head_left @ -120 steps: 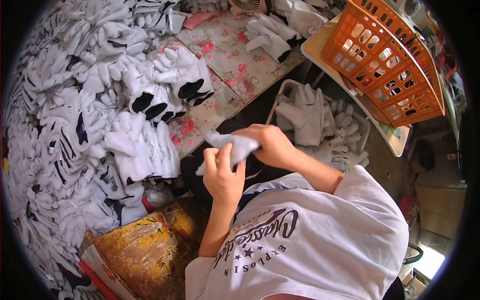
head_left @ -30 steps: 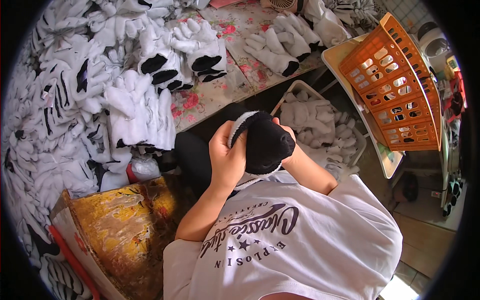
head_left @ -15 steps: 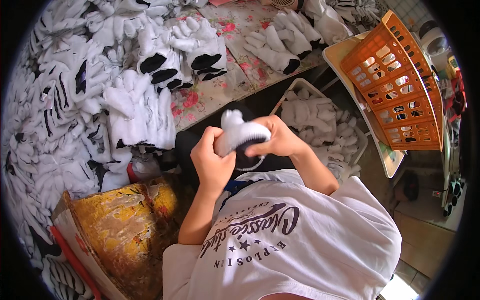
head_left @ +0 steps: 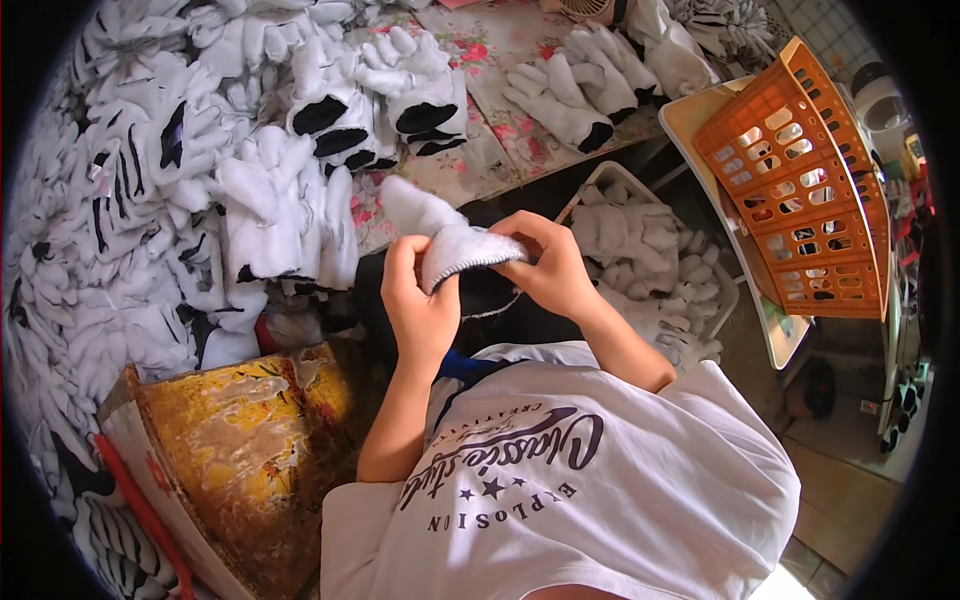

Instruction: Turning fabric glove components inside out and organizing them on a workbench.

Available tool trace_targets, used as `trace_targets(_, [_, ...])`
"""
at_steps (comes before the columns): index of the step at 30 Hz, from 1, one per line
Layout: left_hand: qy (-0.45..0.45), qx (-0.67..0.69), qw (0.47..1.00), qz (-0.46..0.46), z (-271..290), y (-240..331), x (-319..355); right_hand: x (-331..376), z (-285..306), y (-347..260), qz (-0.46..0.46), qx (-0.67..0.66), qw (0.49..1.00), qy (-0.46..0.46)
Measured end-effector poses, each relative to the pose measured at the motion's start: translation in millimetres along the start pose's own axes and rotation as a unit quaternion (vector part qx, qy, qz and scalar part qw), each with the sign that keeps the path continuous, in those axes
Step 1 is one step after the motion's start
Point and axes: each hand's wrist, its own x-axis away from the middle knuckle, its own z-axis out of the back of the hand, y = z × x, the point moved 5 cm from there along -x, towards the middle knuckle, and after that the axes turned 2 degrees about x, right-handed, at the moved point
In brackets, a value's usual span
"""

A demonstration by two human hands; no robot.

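Note:
Between my hands is a white fluffy glove [head_left: 462,248], its dark-lined cuff turned toward me and its other end pointing up and away to the left. My left hand [head_left: 418,300] pinches the left side of the cuff. The right side of the cuff is held by my right hand [head_left: 548,262], thumb near the opening and fingers over the outside. A thin pale thread hangs below the cuff. Beyond my hands lie white gloves with black openings [head_left: 425,95] on a flower-patterned table [head_left: 480,165].
A big heap of white gloves [head_left: 120,260] fills the left side. To the right stand a bin of gloves [head_left: 640,240] and an orange plastic basket [head_left: 800,190] on a pale stand. A worn yellow box-like surface [head_left: 240,430] with a red edge sits at lower left.
The glove has swung out longer toward the far left, with its cuff spread between both hands. My right hand has shifted slightly up. The whole view has moved a little.

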Motion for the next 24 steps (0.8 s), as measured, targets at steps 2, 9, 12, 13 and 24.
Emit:
trace_targets(2, [-0.012, 0.014, 0.999, 0.034, 0.7, -1.6, 1.4, 0.2, 0.6, 10.1, -0.012, -0.064, 0.998, 0.022])
trace_targets(9, [0.049, -0.134, 0.969, -0.2, -10.4, 33.8, 21.3, 5.5, -3.0, -21.8, 0.142, 0.14, 0.977, 0.082])
trace_targets(12, [0.047, -0.125, 0.962, -0.237, -17.8, 35.6, 30.7, 9.8, -4.4, -37.3, 0.171, 0.142, 0.969, 0.108])
trace_targets(13, [0.034, -0.116, 0.965, -0.232, -18.0, 33.5, 31.4, 8.4, -4.5, -39.3, 0.198, 0.154, 0.963, 0.1])
trace_targets(24, [0.091, 0.085, 0.987, -0.105, -20.9, 18.8, 30.1, 3.2, -2.2, -35.3, 0.34, 0.036, 0.936, 0.08])
